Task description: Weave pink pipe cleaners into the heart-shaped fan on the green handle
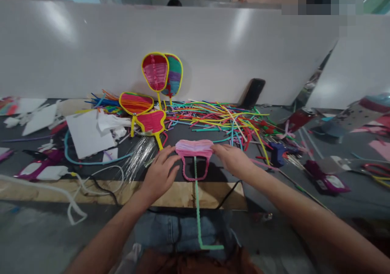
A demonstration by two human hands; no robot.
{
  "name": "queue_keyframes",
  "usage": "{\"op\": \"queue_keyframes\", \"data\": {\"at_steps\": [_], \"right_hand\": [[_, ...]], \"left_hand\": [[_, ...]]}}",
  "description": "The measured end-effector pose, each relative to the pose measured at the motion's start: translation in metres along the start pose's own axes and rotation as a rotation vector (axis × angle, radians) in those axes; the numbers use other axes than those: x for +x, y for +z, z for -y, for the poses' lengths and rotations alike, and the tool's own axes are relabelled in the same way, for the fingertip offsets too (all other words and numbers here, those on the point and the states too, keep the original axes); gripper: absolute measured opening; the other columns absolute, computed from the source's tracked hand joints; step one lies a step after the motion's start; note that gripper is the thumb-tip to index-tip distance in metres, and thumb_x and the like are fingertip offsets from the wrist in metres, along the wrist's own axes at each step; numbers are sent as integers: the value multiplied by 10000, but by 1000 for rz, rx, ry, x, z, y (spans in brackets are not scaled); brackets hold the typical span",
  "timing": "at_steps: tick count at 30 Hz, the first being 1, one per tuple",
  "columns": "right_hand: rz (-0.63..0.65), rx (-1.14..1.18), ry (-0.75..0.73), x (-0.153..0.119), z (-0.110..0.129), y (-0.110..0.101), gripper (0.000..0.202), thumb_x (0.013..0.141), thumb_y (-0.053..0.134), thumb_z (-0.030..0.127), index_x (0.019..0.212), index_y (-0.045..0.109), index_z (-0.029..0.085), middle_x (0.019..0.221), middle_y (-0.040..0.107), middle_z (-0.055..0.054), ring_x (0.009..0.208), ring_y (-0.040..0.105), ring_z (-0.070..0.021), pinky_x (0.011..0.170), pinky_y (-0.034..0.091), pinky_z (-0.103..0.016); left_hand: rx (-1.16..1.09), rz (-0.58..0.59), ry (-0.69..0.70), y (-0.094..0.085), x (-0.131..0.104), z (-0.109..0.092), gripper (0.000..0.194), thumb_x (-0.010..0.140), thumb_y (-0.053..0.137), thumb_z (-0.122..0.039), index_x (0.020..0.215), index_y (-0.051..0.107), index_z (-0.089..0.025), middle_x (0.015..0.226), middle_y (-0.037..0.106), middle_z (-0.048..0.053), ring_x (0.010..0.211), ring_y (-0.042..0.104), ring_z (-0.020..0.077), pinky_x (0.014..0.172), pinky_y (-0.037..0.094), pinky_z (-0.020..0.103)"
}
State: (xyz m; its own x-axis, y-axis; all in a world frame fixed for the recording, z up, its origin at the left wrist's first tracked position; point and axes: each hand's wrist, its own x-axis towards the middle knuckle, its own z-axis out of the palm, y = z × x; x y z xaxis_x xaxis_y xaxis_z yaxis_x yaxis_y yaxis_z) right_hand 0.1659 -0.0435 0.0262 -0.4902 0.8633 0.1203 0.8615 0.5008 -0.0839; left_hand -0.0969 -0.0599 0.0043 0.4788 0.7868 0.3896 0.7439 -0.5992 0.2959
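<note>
The green stem [198,209] reaches toward the lap [158,229], where a snag could twist the pink frame [208,168] held above the desk [183,132]. The fingers of the right hand [234,160] pinch its right edge; the left hand's [159,176] spread loosely at the other, grip unclear, so uneven pulling could loosen the rows [194,148].

Up at the top, a pixelated patch [323,2] blots out whatever sits behind it, and just a dark tuft [174,2] peeks over the white panel [198,34], the rest hidden! The blue-green fan [176,73] is half lost behind the pink-red fan [154,73]. Out right, the bottle [356,113] blurs and slips off the edge; opposite, a white cord [39,186] leaves the frame. Both arms run out below, and the right hand [231,158] hides several fingers beside the pink woven piece [194,149].
</note>
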Motion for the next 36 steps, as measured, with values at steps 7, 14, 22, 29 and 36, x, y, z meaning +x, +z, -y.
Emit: {"op": "queue_keyframes", "data": {"at_steps": [7, 14, 22, 29, 36], "right_hand": [[81, -92, 88, -3, 14, 16, 193, 886, 444, 209, 957, 623, 224, 933, 650, -57, 755, 623, -171, 560, 383, -242], [42, -34, 41, 19, 27, 31, 151, 878, 487, 246, 840, 628, 213, 830, 666, -60, 793, 592, -203, 602, 345, -289], [-114, 181, 27, 20, 28, 51, 161, 881, 513, 286, 784, 628, 228, 753, 669, -19, 783, 537, -172, 690, 248, -335], [-127, 256, 19, 23, 24, 53, 95, 861, 547, 289, 837, 622, 236, 775, 674, -9, 801, 527, -177, 740, 237, -349], [-105, 273, 50, 20, 21, 45, 92, 853, 546, 275, 857, 633, 244, 821, 673, -14, 856, 528, -193, 752, 238, -350]], "left_hand": [[-74, 191, 94, 26, 53, 13, 135, 805, 511, -203, 898, 577, -131, 1341, 393, 172, 1310, 291, 292, 1065, 280, 463], [-139, 156, 155, 36, 49, 22, 84, 796, 525, -159, 831, 599, -138, 1304, 436, 145, 1343, 224, 285, 1084, 266, 452], [-35, 207, 178, 40, 51, 22, 147, 833, 492, -173, 892, 627, -162, 1253, 482, 118, 1341, 225, 300, 1045, 339, 493], [28, 276, 203, 43, 50, 22, 209, 865, 399, -130, 889, 607, -134, 1299, 459, 147, 1353, 205, 285, 1062, 314, 514], [69, 223, 179, 41, 51, 23, 190, 858, 373, -96, 898, 552, -148, 1256, 487, 132, 1340, 250, 267, 1052, 333, 507]]}}
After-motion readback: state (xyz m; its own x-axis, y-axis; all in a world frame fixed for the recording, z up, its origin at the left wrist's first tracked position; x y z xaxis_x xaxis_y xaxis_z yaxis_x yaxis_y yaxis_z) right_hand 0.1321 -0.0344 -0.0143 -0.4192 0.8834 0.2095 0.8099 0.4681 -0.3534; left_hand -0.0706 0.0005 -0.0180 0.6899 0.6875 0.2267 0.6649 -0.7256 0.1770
